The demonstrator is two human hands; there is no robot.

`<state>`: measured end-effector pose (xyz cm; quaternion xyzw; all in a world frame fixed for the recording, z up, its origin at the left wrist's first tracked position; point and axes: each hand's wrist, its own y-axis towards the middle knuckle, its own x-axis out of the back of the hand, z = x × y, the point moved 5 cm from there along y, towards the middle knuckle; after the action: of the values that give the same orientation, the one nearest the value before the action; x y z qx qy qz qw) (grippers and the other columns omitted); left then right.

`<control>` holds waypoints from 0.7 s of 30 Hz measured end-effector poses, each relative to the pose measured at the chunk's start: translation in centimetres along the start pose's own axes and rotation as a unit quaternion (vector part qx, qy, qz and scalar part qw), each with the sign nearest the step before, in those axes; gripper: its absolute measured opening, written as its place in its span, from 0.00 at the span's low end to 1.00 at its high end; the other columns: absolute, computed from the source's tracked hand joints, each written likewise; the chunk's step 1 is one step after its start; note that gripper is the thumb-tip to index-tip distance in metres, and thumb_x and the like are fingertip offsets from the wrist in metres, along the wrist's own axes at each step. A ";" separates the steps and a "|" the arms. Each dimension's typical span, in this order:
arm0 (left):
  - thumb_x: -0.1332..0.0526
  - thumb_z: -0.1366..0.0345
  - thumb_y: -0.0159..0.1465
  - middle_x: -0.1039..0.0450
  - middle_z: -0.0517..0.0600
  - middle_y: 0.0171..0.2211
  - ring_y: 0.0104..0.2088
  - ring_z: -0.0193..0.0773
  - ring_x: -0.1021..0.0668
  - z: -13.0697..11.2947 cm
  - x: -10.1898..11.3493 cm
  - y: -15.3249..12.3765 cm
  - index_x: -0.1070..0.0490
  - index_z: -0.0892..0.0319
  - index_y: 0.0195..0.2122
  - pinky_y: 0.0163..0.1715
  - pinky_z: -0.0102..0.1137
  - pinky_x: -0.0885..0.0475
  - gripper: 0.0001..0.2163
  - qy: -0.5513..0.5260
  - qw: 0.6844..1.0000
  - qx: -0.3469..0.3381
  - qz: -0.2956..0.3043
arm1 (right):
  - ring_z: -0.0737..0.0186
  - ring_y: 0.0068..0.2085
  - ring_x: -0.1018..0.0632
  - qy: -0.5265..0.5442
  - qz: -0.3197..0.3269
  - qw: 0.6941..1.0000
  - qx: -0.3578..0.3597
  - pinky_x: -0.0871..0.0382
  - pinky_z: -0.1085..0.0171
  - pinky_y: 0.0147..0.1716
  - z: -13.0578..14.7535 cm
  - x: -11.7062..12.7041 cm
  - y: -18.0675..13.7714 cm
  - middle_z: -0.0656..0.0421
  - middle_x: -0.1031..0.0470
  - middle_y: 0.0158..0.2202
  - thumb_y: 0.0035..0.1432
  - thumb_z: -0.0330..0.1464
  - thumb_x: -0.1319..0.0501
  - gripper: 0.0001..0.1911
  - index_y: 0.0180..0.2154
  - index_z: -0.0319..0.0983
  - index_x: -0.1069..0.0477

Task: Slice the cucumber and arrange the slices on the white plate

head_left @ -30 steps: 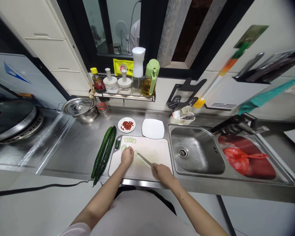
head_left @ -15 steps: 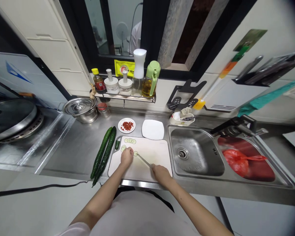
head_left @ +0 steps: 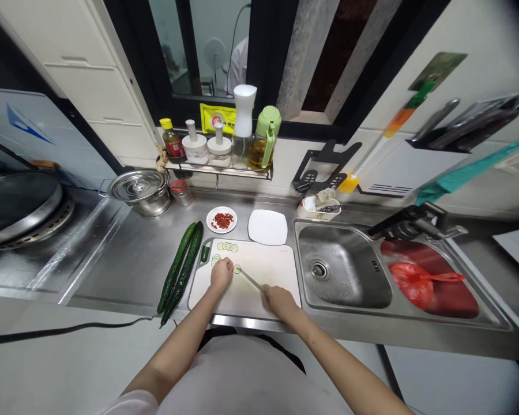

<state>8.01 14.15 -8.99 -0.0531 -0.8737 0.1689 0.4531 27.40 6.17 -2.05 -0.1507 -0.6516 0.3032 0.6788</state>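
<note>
A white cutting board point(head_left: 268, 271) lies on the steel counter in front of me. My left hand point(head_left: 221, 274) is curled over a piece of cucumber on the board, mostly hiding it. My right hand point(head_left: 278, 301) grips the handle of a knife point(head_left: 251, 280) whose blade points up-left toward a cucumber slice point(head_left: 237, 269) beside my left fingers. Several more thin slices point(head_left: 227, 246) lie at the board's far left corner, next to a short green cucumber end point(head_left: 205, 253).
Two whole cucumbers point(head_left: 181, 271) lie left of the board. Behind it stand a small plate of red chili point(head_left: 221, 219) and a white square plate point(head_left: 267, 226). A sink point(head_left: 341, 271) is to the right, a lidded pot point(head_left: 140, 192) at back left.
The view has drifted slightly left. Both hands stay at the board with the knife edging a little to the left.
</note>
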 end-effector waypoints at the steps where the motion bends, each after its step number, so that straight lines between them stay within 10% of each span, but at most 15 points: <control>1: 0.43 0.70 0.62 0.25 0.52 0.38 0.38 0.38 0.26 0.0 0.0 0.0 0.27 0.58 0.36 0.36 0.29 0.37 0.05 -0.001 1.000 0.001 -0.001 | 0.53 0.45 0.22 -0.001 -0.001 1.000 0.001 0.33 0.62 0.38 0.1 0.1 0.1 0.46 0.23 0.41 0.63 0.25 0.53 0.17 0.49 0.35 0.32; 21: 0.41 0.69 0.61 0.24 0.52 0.36 0.38 0.38 0.25 0.1 0.1 0.0 0.27 0.58 0.35 0.36 0.29 0.36 0.05 -0.014 1.000 0.013 0.000 | 0.54 0.45 0.22 -0.003 -0.007 1.000 -0.004 0.33 0.62 0.38 0.6 0.3 0.6 0.47 0.23 0.41 0.62 0.24 0.53 0.16 0.48 0.35 0.32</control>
<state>7.93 14.17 -8.98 -0.0449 -0.8776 0.1813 0.4414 26.73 6.69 -2.11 -0.1478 -0.6561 0.2959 0.6783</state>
